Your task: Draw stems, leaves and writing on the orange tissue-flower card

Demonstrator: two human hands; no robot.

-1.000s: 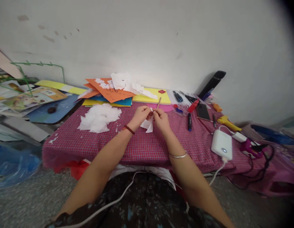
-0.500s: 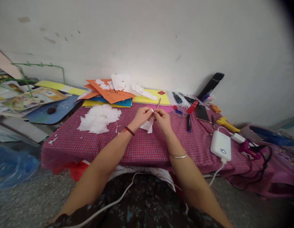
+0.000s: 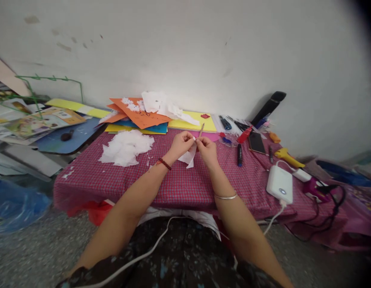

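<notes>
Both hands meet above the middle of the checked tablecloth (image 3: pixel 176 188). My left hand (image 3: pixel 181 145), with dark red beads at the wrist, pinches a piece of thin white paper (image 3: pixel 190 159). On the other side my right hand (image 3: pixel 207 149) pinches the same paper, the fingertips nearly touching. Part of the sheet hangs below the fingers; the pinched part is mostly hidden. Just beyond the hands a pencil (image 3: pixel 201 129) points toward the wall. To the left lies a loose heap of white tissue paper (image 3: pixel 125 149), with small scraps beside it.
Orange sheets (image 3: pixel 140 116) and yellow paper (image 3: pixel 209 125) lie along the wall. On the right are a black marker (image 3: pixel 239 155), a red glue bottle (image 3: pixel 244 135), a phone (image 3: pixel 257 143), a yellow glue gun (image 3: pixel 289 157) and a white power bank (image 3: pixel 279 185) with cables.
Both hands stay together over the paper, with a slight shift of the fingertips at the pinched part. The whole view has moved a little; the surrounding things lie as before.
</notes>
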